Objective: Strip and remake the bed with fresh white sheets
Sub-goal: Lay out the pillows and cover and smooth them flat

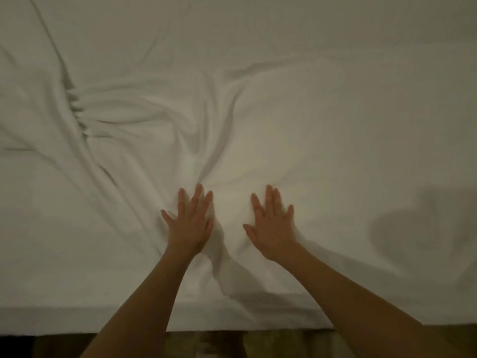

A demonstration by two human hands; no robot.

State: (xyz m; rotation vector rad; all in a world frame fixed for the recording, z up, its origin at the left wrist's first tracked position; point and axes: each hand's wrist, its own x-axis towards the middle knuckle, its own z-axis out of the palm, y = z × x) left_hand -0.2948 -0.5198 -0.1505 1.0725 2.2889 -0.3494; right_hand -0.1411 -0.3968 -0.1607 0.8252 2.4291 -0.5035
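Observation:
A white sheet (322,112) covers the whole bed and fills nearly all of the head view. Deep folds bunch at the left (85,112) and run down toward the middle. My left hand (191,220) lies flat on the sheet with fingers spread, palm down, just below where the folds meet. My right hand (273,226) presses flat beside it, fingers straight, a narrow ridge of cloth between the two hands. Neither hand holds any cloth.
The sheet hangs over the near edge of the bed (77,319). Below that edge a dark strip of floor (219,344) shows between my forearms. The right part of the sheet lies smoother, with a soft shadow on it.

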